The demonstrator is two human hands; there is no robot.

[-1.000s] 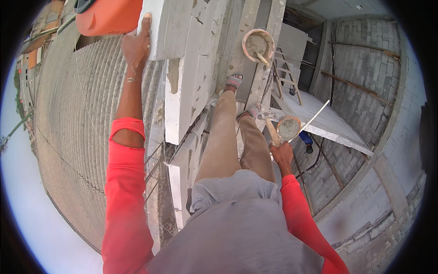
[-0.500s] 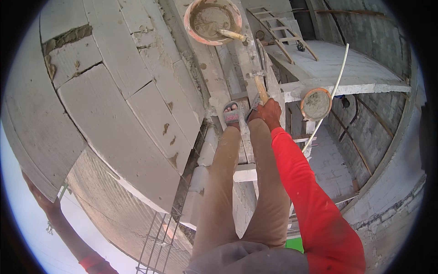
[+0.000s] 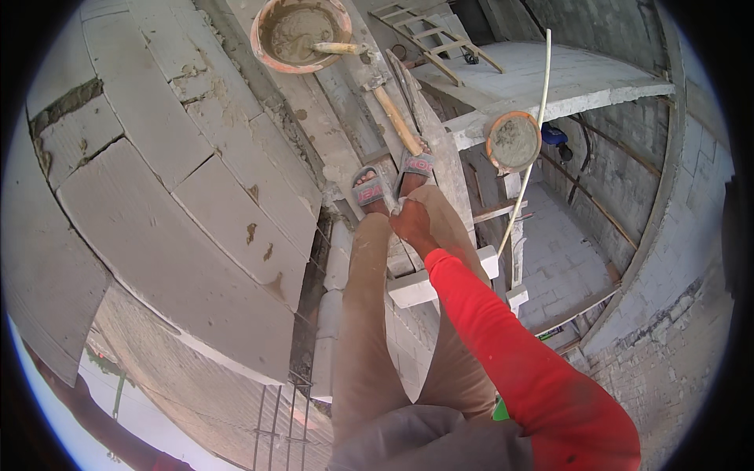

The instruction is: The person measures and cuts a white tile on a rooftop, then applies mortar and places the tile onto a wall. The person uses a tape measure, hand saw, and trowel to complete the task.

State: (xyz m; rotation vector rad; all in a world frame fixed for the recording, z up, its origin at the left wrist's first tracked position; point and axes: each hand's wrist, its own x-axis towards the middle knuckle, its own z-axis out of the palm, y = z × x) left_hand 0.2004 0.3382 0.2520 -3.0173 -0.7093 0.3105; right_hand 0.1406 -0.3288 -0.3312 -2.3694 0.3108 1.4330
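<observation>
My right hand (image 3: 412,223), at the end of a red sleeve, is closed just in front of my sandalled feet. A small pale bit shows at its fingertips, too little to name. Past it, a hammer-like tool with a wooden handle (image 3: 397,120) and a grey, mortar-caked head lies on the planks, apart from the hand. My left hand (image 3: 72,392) reaches up at the far left, against the edge of the pale block wall (image 3: 173,243); its fingers are hidden behind it. At the top, an orange bucket (image 3: 258,39) contains grey mortar, with a wooden-handled tool (image 3: 338,49) resting across its rim.
I stand on narrow planks (image 3: 444,161) beside the wall, high above a lower floor (image 3: 558,259). A second mortar bucket (image 3: 514,142) is at the right, by a long pale pole (image 3: 543,94). Beyond is a slab with a wooden ladder (image 3: 432,51). Rebar (image 3: 275,424) stands lower left.
My right hand has let go of the wooden handle and drawn back toward me, to the left. The view has shifted, and my left hand has gone further behind the wall edge.
</observation>
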